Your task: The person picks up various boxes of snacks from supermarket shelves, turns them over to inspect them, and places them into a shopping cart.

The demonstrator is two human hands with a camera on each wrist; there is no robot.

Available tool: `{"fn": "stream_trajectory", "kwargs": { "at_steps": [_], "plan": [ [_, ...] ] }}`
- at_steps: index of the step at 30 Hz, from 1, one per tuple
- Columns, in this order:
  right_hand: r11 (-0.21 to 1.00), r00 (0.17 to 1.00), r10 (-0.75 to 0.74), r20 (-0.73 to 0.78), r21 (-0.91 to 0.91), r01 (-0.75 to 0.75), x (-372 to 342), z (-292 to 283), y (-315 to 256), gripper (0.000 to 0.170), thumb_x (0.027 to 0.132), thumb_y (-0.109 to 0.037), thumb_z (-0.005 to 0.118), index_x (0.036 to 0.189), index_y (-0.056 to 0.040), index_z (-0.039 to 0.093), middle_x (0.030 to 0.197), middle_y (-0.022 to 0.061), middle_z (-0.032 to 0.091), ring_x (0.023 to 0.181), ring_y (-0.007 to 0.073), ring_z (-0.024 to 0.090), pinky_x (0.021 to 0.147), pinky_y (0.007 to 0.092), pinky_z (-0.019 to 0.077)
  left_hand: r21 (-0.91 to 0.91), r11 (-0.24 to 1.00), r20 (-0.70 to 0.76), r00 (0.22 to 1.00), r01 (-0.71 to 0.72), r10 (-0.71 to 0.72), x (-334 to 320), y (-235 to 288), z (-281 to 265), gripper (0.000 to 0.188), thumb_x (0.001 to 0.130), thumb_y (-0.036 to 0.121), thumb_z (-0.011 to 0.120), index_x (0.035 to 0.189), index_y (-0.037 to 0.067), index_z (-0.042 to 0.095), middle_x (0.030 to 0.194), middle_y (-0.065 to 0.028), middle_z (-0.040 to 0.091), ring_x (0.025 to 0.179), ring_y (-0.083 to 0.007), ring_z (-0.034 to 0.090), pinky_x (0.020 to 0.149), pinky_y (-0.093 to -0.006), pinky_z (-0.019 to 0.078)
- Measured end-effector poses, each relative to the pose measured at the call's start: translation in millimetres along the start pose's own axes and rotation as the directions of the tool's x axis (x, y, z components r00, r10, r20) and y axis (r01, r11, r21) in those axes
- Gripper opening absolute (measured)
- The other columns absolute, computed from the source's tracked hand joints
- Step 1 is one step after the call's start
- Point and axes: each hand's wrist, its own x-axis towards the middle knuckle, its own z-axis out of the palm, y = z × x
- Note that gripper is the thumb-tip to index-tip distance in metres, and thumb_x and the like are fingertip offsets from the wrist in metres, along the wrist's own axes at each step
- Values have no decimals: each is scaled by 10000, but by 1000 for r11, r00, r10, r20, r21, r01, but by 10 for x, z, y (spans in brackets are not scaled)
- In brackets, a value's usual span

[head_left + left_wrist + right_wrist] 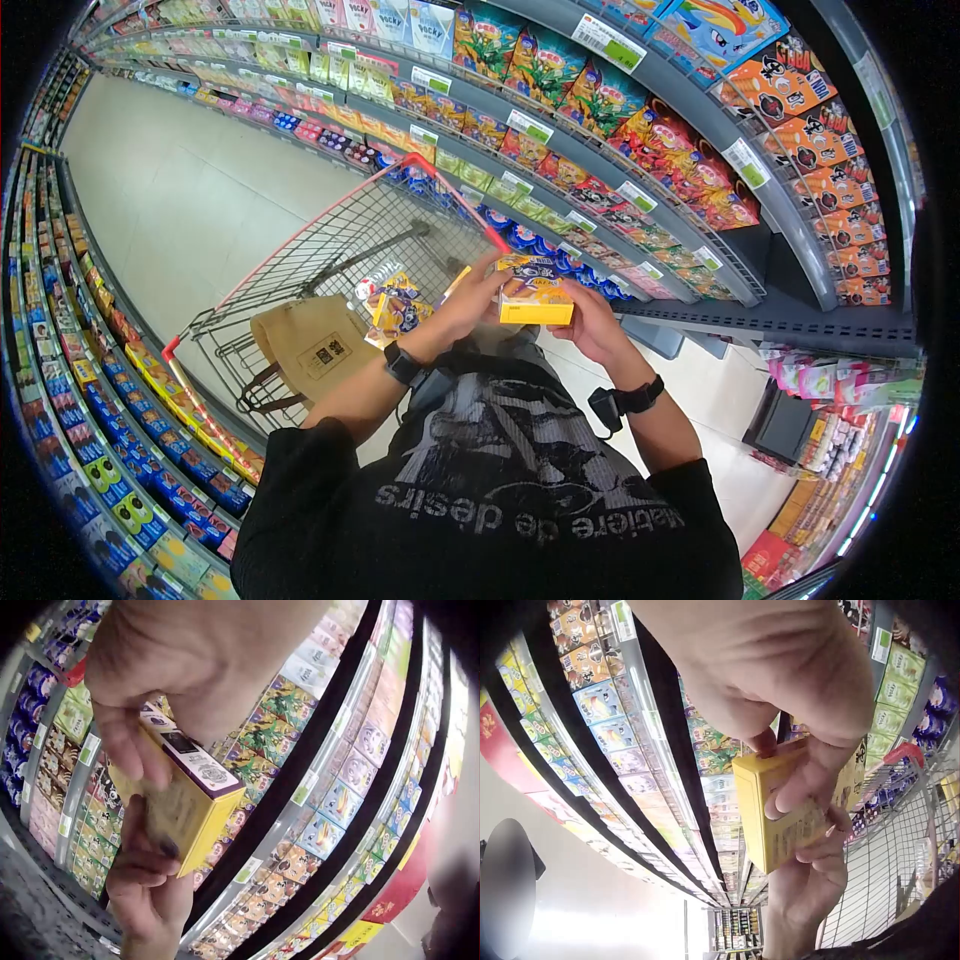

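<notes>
A yellow box with purple and orange print (537, 300) is held between both hands in front of the torso. The left hand (474, 304) grips its left side, and the right hand (597, 325) holds its right side. In the left wrist view the yellow box (196, 817) is tilted, a white and purple side facing up, with fingers of both hands curled round it. From the right wrist, the box (769, 814) shows a plain yellow end, and the near right hand (795, 682) pinches it.
Just left of the hands stands a wire shopping cart with a red-edged rim (300, 228). In it are a brown bag (312, 345) and yellow and purple packs (398, 308). Shelves of packaged snacks (560, 70) curve along the far side, with more shelves (120, 450) at left.
</notes>
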Motion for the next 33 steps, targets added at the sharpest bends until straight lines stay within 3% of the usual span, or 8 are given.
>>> {"fn": "stream_trajectory", "kwargs": {
  "at_steps": [11, 14, 17, 18, 22, 25, 31, 33],
  "plan": [
    [995, 998, -25, -51, -96, 20, 65, 108, 56, 423, 963, -306, 548, 1281, -31, 493, 927, 106, 681, 726, 187, 695, 583, 271, 589, 7, 998, -63, 996, -59, 59, 70, -158, -81, 726, 942, 357, 549, 1502, 74, 183, 1193, -120, 600, 849, -146, 662, 645, -278, 540],
    [887, 991, -132, -7, -448, 114, 116, 155, 107, 485, 942, -237, 592, 1347, -21, 436, 998, 139, 673, 812, 186, 693, 607, 295, 588, 486, 852, 14, 976, -198, 219, 118, -170, -185, 799, 926, 373, 589, 1501, 16, 165, 1195, -126, 595, 839, -149, 647, 669, -261, 527],
    [780, 980, -176, 89, -595, 194, 135, 292, 149, 570, 913, -183, 638, 1398, -23, 385, 1092, 188, 645, 871, 193, 685, 654, 298, 583, 641, 760, -85, 994, 103, -63, -222, 333, 115, 850, 913, 358, 622, 1499, -19, 135, 1212, -140, 574, 904, -158, 616, 747, -266, 513],
    [775, 963, -178, 201, -575, 263, 222, 238, 245, 631, 887, -171, 668, 1421, -25, 364, 1152, 187, 629, 885, 229, 686, 697, 299, 571, 567, 813, -27, 984, -131, 177, 58, -144, -177, 844, 909, 355, 623, 1500, -14, 146, 1254, -151, 534, 1004, -168, 576, 850, -288, 487],
    [499, 847, -325, 421, -684, 532, 191, 438, 224, 409, 857, -163, 682, 1213, 5, 573, 1027, 139, 672, 793, 244, 681, 681, 328, 529, 99, 990, 95, 992, -95, 86, 45, -111, -404, 815, 908, 338, 608, 1491, -25, 170, 1345, -167, 464, 1169, -208, 501, 960, -315, 436],
    [108, 866, -23, 500, -860, 500, -305, 793, -489, 216, 861, -213, 675, 890, -1, 639, 807, 138, 645, 682, 265, 628, 584, 353, 465, 378, 912, -28, 982, -162, 186, -141, 163, -683, 861, 871, 350, 642, 1477, -47, 177, 1182, -182, 557, 1048, -242, 572, 893, -358, 473],
    [444, 224, 615, 756, -568, 693, -1560, 1632, -1436, 196, 886, -175, 583, 1035, -48, 576, 1003, 136, 658, 800, 280, 654, 656, 387, 514, 819, 414, -523, 814, 397, 254, -200, -427, -2003, 929, 710, 602, 671, 1370, 5, 402, 1184, -326, 559, 1024, -424, 609, 855, -449, 497],
    [463, 290, 36, 956, -273, 843, -1852, 1570, -1369, 234, 920, -242, 584, 881, -11, 597, 905, 158, 667, 709, 268, 663, 724, 440, 495, 814, 279, -571, 790, 510, 222, -360, -652, -2166, 856, 699, 621, 671, 1269, 7, 494, 1137, -336, 574, 995, -462, 610, 850, -493, 495]
  ]
}}
